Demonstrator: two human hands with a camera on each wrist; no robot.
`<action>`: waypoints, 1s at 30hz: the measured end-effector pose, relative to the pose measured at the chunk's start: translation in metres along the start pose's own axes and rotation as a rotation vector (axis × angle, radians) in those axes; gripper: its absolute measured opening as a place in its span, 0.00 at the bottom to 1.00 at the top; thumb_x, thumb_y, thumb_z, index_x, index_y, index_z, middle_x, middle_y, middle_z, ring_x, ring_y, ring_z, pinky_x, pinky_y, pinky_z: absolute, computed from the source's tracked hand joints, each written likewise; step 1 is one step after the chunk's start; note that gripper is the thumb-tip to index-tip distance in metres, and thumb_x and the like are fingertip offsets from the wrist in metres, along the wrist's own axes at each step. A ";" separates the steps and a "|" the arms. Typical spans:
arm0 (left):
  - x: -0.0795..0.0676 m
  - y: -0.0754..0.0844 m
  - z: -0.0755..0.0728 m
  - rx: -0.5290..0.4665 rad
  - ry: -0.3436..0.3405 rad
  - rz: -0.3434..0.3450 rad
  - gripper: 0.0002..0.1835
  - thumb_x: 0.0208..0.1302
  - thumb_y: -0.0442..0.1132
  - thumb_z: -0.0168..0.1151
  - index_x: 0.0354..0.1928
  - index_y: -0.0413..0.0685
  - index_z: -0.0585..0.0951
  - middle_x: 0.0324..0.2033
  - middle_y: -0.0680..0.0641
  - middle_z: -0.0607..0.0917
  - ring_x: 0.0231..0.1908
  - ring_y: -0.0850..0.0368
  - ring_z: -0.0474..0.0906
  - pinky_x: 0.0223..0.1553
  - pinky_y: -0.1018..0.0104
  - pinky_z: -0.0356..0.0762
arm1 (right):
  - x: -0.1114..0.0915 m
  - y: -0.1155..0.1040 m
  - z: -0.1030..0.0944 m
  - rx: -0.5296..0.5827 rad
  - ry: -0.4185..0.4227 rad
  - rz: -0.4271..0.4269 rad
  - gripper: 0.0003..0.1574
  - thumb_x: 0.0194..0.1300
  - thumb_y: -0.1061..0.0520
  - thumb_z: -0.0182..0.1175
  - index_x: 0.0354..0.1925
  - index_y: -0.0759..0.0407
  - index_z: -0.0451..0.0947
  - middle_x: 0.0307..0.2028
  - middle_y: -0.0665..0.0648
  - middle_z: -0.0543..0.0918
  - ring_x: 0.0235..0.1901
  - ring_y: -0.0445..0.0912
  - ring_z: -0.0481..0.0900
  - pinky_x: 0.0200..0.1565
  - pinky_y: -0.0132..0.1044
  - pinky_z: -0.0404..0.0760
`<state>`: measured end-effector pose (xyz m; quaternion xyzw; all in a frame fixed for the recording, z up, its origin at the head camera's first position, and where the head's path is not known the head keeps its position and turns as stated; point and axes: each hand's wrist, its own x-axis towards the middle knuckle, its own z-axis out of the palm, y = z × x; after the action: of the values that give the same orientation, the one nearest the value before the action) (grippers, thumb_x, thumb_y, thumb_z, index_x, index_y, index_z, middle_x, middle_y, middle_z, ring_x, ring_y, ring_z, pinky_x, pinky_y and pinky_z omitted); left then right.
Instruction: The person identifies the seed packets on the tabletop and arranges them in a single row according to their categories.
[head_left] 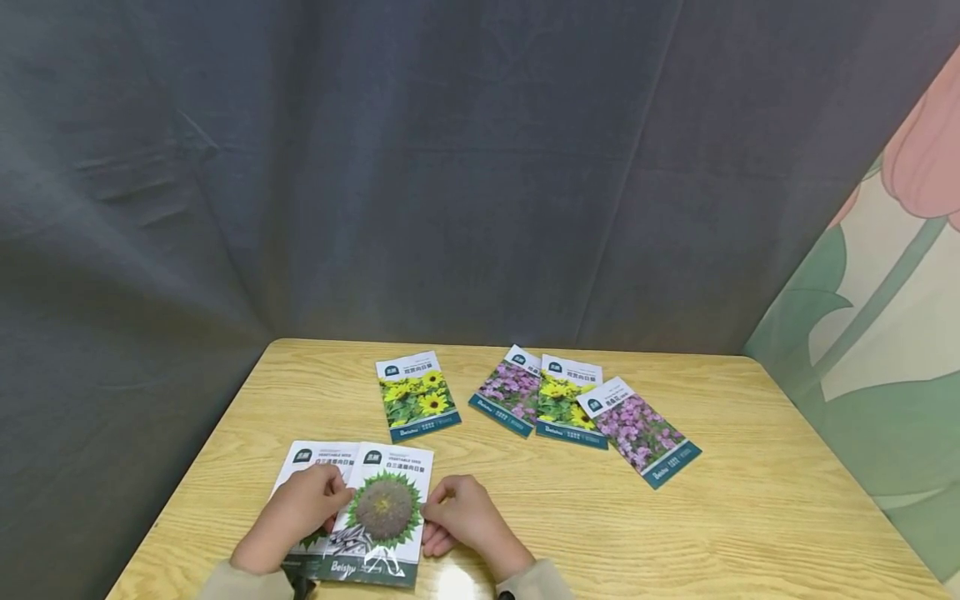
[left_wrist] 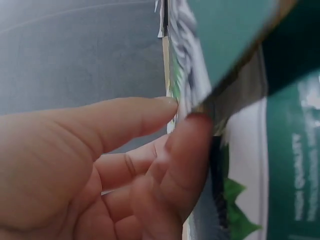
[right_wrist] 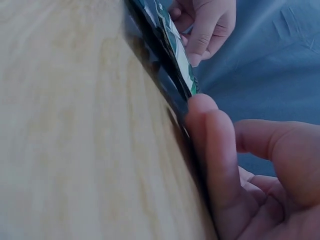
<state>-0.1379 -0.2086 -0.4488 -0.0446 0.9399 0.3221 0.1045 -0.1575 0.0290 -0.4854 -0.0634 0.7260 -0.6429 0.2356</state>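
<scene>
A white sunflower seed packet (head_left: 384,508) with a big seed head printed on it is held by its two long sides near the table's front left. My left hand (head_left: 307,504) pinches its left edge between thumb and index finger, seen close up in the left wrist view (left_wrist: 145,145). On the opposite edge, my right hand (head_left: 467,517) grips it with thumb and fingers. A matching seed packet (head_left: 318,457) lies on the table to the left, partly covered by the held packet and my left hand. Its green printed leaf (left_wrist: 237,205) shows beneath my left fingers.
Farther back on the wooden table (head_left: 720,533) lies a yellow-flower packet (head_left: 417,396). To its right are a purple-flower packet (head_left: 510,387), another yellow-flower packet (head_left: 566,400) overlapping it, and a second purple-flower packet (head_left: 637,432). A dark grey curtain (head_left: 480,183) hangs behind.
</scene>
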 end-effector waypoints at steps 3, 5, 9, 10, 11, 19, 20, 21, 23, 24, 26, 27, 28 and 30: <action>-0.001 0.001 0.001 0.032 0.002 0.000 0.15 0.67 0.38 0.67 0.24 0.48 0.74 0.15 0.49 0.77 0.16 0.55 0.73 0.20 0.63 0.67 | -0.001 0.000 0.001 -0.007 0.008 -0.018 0.05 0.64 0.68 0.62 0.31 0.67 0.76 0.17 0.62 0.83 0.11 0.42 0.80 0.17 0.37 0.83; -0.001 0.001 0.002 0.054 0.008 0.002 0.15 0.66 0.38 0.67 0.24 0.48 0.74 0.15 0.50 0.77 0.16 0.55 0.72 0.19 0.64 0.66 | -0.001 0.001 0.001 -0.011 0.013 -0.028 0.05 0.64 0.68 0.62 0.31 0.67 0.76 0.16 0.62 0.83 0.11 0.42 0.79 0.17 0.37 0.83; -0.002 0.002 0.002 0.076 0.025 -0.001 0.15 0.65 0.38 0.68 0.23 0.48 0.73 0.15 0.51 0.77 0.16 0.56 0.73 0.19 0.64 0.66 | 0.000 0.001 0.001 -0.018 0.015 -0.038 0.05 0.64 0.68 0.61 0.31 0.67 0.76 0.16 0.62 0.83 0.11 0.42 0.79 0.17 0.36 0.83; -0.002 0.003 0.002 0.078 0.028 -0.004 0.15 0.65 0.38 0.69 0.23 0.48 0.73 0.15 0.51 0.77 0.16 0.56 0.73 0.19 0.64 0.67 | 0.000 0.001 0.001 -0.018 0.016 -0.039 0.05 0.64 0.68 0.62 0.31 0.67 0.76 0.16 0.62 0.83 0.11 0.42 0.79 0.17 0.36 0.83; -0.003 0.003 0.002 0.078 0.030 -0.009 0.16 0.65 0.37 0.69 0.23 0.48 0.73 0.15 0.50 0.77 0.16 0.56 0.73 0.19 0.64 0.67 | 0.000 0.001 0.002 -0.019 0.016 -0.041 0.05 0.64 0.68 0.62 0.31 0.67 0.76 0.16 0.62 0.83 0.10 0.42 0.79 0.17 0.36 0.83; -0.002 0.006 0.004 0.078 0.023 -0.011 0.14 0.64 0.37 0.70 0.26 0.48 0.73 0.16 0.50 0.76 0.17 0.57 0.74 0.19 0.64 0.67 | 0.000 0.001 0.001 -0.029 0.020 -0.042 0.06 0.65 0.68 0.62 0.30 0.67 0.75 0.16 0.61 0.83 0.10 0.42 0.79 0.17 0.36 0.83; -0.002 0.006 0.004 0.077 0.024 -0.012 0.14 0.64 0.37 0.70 0.26 0.48 0.73 0.16 0.50 0.76 0.16 0.57 0.74 0.19 0.64 0.66 | 0.000 0.001 0.001 -0.029 0.019 -0.042 0.06 0.65 0.68 0.62 0.30 0.67 0.75 0.16 0.61 0.83 0.10 0.42 0.79 0.17 0.36 0.83; -0.002 0.006 0.004 0.078 0.024 -0.010 0.14 0.64 0.37 0.70 0.26 0.48 0.73 0.17 0.50 0.76 0.16 0.57 0.74 0.19 0.64 0.66 | 0.000 0.001 0.001 -0.028 0.018 -0.043 0.06 0.65 0.68 0.62 0.30 0.67 0.75 0.16 0.61 0.83 0.11 0.42 0.79 0.17 0.36 0.83; -0.002 0.005 0.004 0.084 0.023 -0.010 0.14 0.64 0.37 0.69 0.26 0.48 0.73 0.16 0.50 0.76 0.16 0.57 0.73 0.19 0.64 0.66 | 0.000 0.001 0.001 -0.028 0.016 -0.046 0.06 0.65 0.68 0.62 0.30 0.67 0.75 0.16 0.61 0.83 0.11 0.42 0.79 0.17 0.36 0.83; -0.002 0.005 0.005 0.087 0.023 -0.010 0.14 0.65 0.38 0.69 0.26 0.49 0.73 0.16 0.50 0.76 0.16 0.57 0.73 0.19 0.64 0.66 | 0.000 0.001 0.001 -0.028 0.016 -0.047 0.06 0.65 0.68 0.62 0.30 0.67 0.75 0.16 0.61 0.83 0.11 0.42 0.79 0.17 0.36 0.83; -0.003 0.005 0.004 0.091 0.023 -0.004 0.14 0.66 0.39 0.69 0.27 0.49 0.73 0.16 0.50 0.76 0.16 0.56 0.73 0.19 0.64 0.66 | 0.000 0.001 0.001 -0.027 0.013 -0.048 0.06 0.65 0.68 0.62 0.30 0.67 0.75 0.16 0.61 0.83 0.11 0.42 0.79 0.17 0.37 0.83; -0.003 0.006 0.004 0.090 0.024 -0.001 0.14 0.66 0.39 0.68 0.27 0.49 0.73 0.16 0.50 0.76 0.16 0.56 0.72 0.19 0.64 0.66 | 0.000 0.001 0.000 -0.026 0.011 -0.047 0.06 0.65 0.68 0.62 0.31 0.67 0.76 0.16 0.62 0.83 0.11 0.42 0.79 0.17 0.37 0.83; -0.004 0.006 0.004 0.088 0.026 0.002 0.14 0.66 0.39 0.68 0.27 0.49 0.73 0.15 0.50 0.76 0.16 0.56 0.72 0.19 0.63 0.66 | 0.000 0.001 0.000 -0.025 0.009 -0.044 0.06 0.65 0.68 0.62 0.31 0.67 0.76 0.17 0.62 0.83 0.11 0.42 0.80 0.18 0.37 0.84; -0.005 0.008 0.004 0.076 0.033 0.011 0.13 0.67 0.40 0.67 0.27 0.50 0.74 0.15 0.51 0.76 0.15 0.56 0.71 0.19 0.64 0.65 | 0.000 0.001 0.000 -0.024 0.004 -0.037 0.06 0.65 0.68 0.62 0.31 0.67 0.76 0.17 0.62 0.83 0.11 0.42 0.80 0.18 0.37 0.84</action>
<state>-0.1336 -0.1999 -0.4465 -0.0408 0.9532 0.2861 0.0890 -0.1574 0.0295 -0.4864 -0.0782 0.7328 -0.6387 0.2214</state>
